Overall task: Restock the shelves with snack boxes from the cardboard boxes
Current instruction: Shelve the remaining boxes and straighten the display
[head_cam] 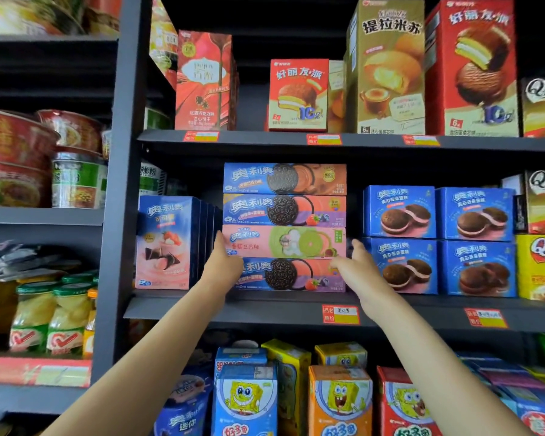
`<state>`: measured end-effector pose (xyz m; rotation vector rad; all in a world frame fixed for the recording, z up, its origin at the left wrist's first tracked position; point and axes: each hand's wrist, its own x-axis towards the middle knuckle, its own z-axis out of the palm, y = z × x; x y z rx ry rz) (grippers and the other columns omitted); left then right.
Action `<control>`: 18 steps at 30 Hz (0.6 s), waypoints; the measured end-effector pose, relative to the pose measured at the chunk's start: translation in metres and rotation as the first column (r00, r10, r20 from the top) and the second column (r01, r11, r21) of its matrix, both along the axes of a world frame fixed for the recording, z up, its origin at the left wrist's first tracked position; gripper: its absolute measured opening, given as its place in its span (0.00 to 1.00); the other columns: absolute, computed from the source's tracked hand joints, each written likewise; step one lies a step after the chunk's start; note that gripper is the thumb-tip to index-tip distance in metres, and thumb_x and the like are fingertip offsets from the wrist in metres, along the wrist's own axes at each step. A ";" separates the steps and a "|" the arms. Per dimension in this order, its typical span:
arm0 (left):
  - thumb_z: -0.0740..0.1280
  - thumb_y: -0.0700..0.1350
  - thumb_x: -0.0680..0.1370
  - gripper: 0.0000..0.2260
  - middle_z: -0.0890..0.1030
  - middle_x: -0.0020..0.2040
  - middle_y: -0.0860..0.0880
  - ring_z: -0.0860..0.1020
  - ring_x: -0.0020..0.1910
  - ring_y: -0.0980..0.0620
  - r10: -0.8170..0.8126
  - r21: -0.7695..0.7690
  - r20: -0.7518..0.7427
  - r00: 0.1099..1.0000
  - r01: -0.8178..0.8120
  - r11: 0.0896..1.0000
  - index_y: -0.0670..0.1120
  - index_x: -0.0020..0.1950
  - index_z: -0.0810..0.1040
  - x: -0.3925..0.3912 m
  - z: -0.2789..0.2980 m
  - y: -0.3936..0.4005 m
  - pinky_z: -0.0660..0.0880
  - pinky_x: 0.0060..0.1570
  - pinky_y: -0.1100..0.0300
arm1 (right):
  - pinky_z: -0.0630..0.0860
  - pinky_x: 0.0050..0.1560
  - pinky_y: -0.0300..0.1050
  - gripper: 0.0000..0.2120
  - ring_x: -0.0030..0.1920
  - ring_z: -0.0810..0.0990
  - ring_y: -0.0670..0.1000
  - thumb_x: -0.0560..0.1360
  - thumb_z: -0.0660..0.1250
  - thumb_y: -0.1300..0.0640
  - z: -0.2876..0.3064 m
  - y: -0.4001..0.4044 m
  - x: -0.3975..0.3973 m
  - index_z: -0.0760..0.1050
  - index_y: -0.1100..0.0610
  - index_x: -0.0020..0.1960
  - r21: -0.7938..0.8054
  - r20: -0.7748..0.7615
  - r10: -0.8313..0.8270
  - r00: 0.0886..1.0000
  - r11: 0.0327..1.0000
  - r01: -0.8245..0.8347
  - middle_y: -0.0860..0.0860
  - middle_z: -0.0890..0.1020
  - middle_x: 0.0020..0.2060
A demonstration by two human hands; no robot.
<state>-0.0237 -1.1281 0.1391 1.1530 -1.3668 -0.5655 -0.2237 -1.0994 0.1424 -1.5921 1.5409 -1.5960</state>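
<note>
While both arms reach up: the hands sit at either end of a stack of four flat cookie boxes [284, 228] on the middle shelf [265, 306].
Left hand [222, 262]: fingers straight, pressed against the stack's left end, thumb up.
Right hand [357, 265]: fingers relaxed, touching the right end at the pink box [283, 242].
Neighbours: blue pie boxes [438, 240] right, tall blue box [167, 242] left.

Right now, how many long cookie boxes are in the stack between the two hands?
4 long cookie boxes: bottom, pink one above it, third, top. More may sit hidden behind. Left hand and right hand flank the stack.
</note>
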 end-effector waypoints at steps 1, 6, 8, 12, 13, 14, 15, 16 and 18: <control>0.53 0.33 0.76 0.27 0.72 0.39 0.49 0.66 0.31 0.54 -0.011 0.003 0.000 1.000 0.011 1.000 0.47 0.74 0.56 0.000 -0.002 -0.002 0.61 0.26 0.62 | 0.65 0.68 0.55 0.27 0.67 0.69 0.56 0.76 0.60 0.60 -0.002 0.001 0.000 0.58 0.53 0.73 0.013 -0.017 0.011 1.000 1.000 -0.010 0.53 0.69 0.70; 0.52 0.31 0.74 0.28 0.73 0.41 0.46 0.65 0.30 0.53 -0.030 -0.003 -0.026 0.999 0.030 1.000 0.46 0.73 0.57 -0.001 -0.003 -0.003 0.61 0.27 0.62 | 0.69 0.62 0.51 0.25 0.62 0.72 0.55 0.74 0.58 0.62 -0.009 -0.001 -0.001 0.61 0.51 0.71 0.002 -0.090 0.004 0.996 1.000 -0.004 0.51 0.73 0.63; 0.52 0.31 0.74 0.27 0.71 0.38 0.49 0.65 0.30 0.53 -0.039 0.004 -0.021 0.999 0.039 0.999 0.45 0.73 0.56 -0.002 -0.004 -0.003 0.60 0.27 0.63 | 0.70 0.60 0.50 0.24 0.60 0.73 0.55 0.75 0.58 0.63 -0.009 -0.001 -0.001 0.63 0.52 0.69 -0.007 -0.096 -0.006 0.995 1.000 0.005 0.52 0.75 0.61; 0.53 0.32 0.74 0.30 0.75 0.47 0.46 0.68 0.33 0.52 -0.045 0.009 -0.024 0.999 0.045 0.999 0.50 0.74 0.56 -0.005 -0.003 -0.002 0.62 0.28 0.61 | 0.70 0.60 0.50 0.24 0.61 0.72 0.54 0.75 0.58 0.63 -0.008 -0.003 -0.005 0.62 0.52 0.70 -0.014 -0.098 -0.009 0.995 1.000 0.007 0.52 0.74 0.63; 0.53 0.32 0.74 0.30 0.75 0.48 0.46 0.68 0.33 0.53 -0.051 0.009 -0.021 0.998 0.051 0.999 0.50 0.74 0.56 -0.007 -0.003 -0.001 0.62 0.29 0.61 | 0.69 0.59 0.49 0.24 0.61 0.72 0.54 0.75 0.58 0.63 -0.007 -0.003 -0.006 0.62 0.52 0.70 -0.012 -0.102 -0.010 0.995 1.000 0.009 0.52 0.73 0.63; 0.53 0.32 0.75 0.29 0.74 0.48 0.46 0.68 0.33 0.53 -0.062 0.004 -0.019 0.998 0.062 0.998 0.50 0.74 0.55 -0.008 -0.003 0.000 0.62 0.28 0.62 | 0.69 0.59 0.48 0.24 0.62 0.71 0.55 0.76 0.58 0.63 -0.007 -0.004 -0.008 0.61 0.52 0.71 -0.014 -0.109 -0.016 0.994 1.000 0.015 0.52 0.72 0.64; 0.53 0.32 0.75 0.29 0.74 0.47 0.46 0.67 0.32 0.53 -0.069 0.002 -0.014 0.998 0.069 0.998 0.50 0.75 0.55 -0.010 -0.004 0.000 0.62 0.28 0.62 | 0.68 0.60 0.48 0.25 0.63 0.71 0.55 0.76 0.58 0.63 -0.007 -0.003 -0.009 0.60 0.52 0.72 -0.009 -0.115 -0.023 0.993 1.000 0.022 0.51 0.72 0.65; 0.53 0.32 0.75 0.29 0.73 0.47 0.46 0.66 0.32 0.54 -0.073 0.001 -0.007 0.997 0.073 0.997 0.50 0.75 0.54 -0.011 -0.004 0.000 0.62 0.27 0.63 | 0.68 0.62 0.50 0.26 0.63 0.71 0.55 0.76 0.58 0.63 -0.008 -0.004 -0.011 0.60 0.52 0.72 -0.011 -0.118 -0.026 0.993 1.000 0.025 0.52 0.72 0.66; 0.53 0.32 0.76 0.29 0.75 0.51 0.44 0.66 0.32 0.54 -0.070 0.002 -0.004 0.998 0.070 0.998 0.50 0.75 0.54 -0.012 -0.004 0.002 0.62 0.28 0.62 | 0.68 0.64 0.52 0.27 0.64 0.70 0.55 0.76 0.58 0.63 -0.010 -0.002 -0.013 0.59 0.51 0.73 -0.018 -0.117 -0.023 0.993 1.000 0.021 0.52 0.71 0.67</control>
